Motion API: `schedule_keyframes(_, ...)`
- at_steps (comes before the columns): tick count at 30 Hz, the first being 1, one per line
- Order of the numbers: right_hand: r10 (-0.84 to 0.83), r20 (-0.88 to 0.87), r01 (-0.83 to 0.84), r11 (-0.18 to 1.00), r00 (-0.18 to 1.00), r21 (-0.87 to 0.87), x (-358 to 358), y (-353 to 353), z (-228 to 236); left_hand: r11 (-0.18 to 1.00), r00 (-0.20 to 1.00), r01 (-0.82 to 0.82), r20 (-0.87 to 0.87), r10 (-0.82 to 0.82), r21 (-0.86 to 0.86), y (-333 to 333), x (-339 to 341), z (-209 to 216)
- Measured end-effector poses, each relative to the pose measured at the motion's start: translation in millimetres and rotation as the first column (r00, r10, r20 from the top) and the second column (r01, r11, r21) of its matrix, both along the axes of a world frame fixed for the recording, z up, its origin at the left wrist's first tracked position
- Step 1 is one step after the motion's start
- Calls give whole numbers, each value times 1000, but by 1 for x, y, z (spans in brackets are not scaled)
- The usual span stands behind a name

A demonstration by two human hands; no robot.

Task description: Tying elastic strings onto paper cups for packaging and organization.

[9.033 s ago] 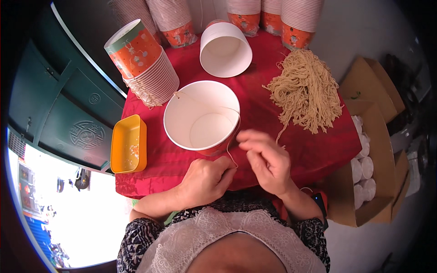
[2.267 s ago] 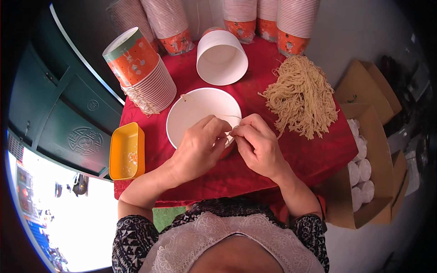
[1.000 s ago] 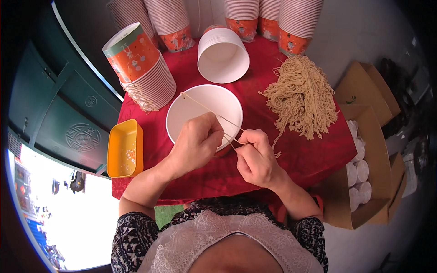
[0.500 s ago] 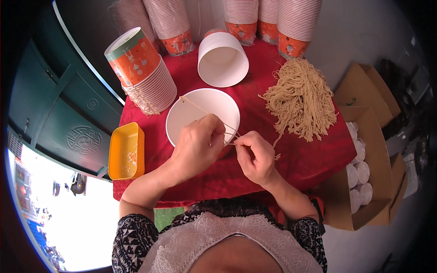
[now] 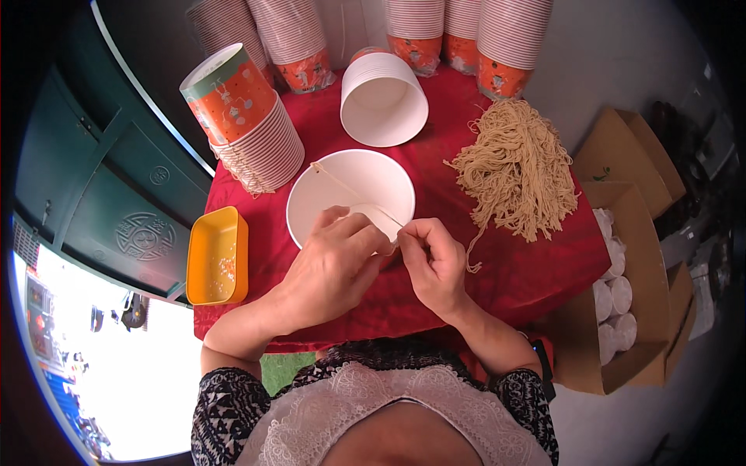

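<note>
- The yellow tray (image 5: 211,242) sits at the cloth's left edge, as before, red cloth (image 5: 268,264) showing between it and the white bucket.
- Behind it leans the stack of printed tubs (image 5: 241,116), unmoved.
- The left hand (image 5: 332,266) has flattened across the bucket's near rim; half a second ago its knuckles were raised. Its fingers are bent and partly spread; whether they grip anything, I cannot tell.
- The white bucket (image 5: 309,203) stands mouth up between and just beyond the hands. Its cord (image 5: 390,217) runs from the far-left hole to the right fingertips; two strands showed there earlier.
- The right hand (image 5: 435,260) is narrowed, thumb and finger pinching the cord beside the right rim.
- Red cloth separates it from the cord heap (image 5: 521,175).
- Beyond the cloth's right edge is the cardboard box (image 5: 651,299).
</note>
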State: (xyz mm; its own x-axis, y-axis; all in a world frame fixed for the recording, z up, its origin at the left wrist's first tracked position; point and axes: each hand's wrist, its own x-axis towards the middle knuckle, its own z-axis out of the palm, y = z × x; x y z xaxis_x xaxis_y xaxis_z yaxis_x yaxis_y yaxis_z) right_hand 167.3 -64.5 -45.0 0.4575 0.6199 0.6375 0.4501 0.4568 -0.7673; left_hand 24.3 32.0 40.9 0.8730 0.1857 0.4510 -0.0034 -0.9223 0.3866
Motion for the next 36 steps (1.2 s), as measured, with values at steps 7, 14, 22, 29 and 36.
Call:
schedule_keyframes(7, -1, -44, 1, 1000, 999, -4, -4, 1, -1, 995, 999, 35, 40, -32, -93, 4, 1, -4)
schedule_keyframes(14, -46, 169, 27, 993, 985, 114, 5, 5, 1, 974, 998, 12, 66, 3, -227, 6, 8, -6)
schedule_keyframes(22, 7, 144, -17, 997, 990, 69, 1, 0, 5, 952, 997, -51, 35, 64, -301, 8, 10, -10)
schedule_keyframes(29, 186, -217, -181, 982, 958, 43, 1, 2, -9, 940, 995, -70, 48, 91, -334, 9, 13, -13)
schedule_keyframes(36, 223, -298, -255, 964, 928, -73, 3, -6, 0, 994, 998, -10, 66, 18, -108, 3, 5, -9)
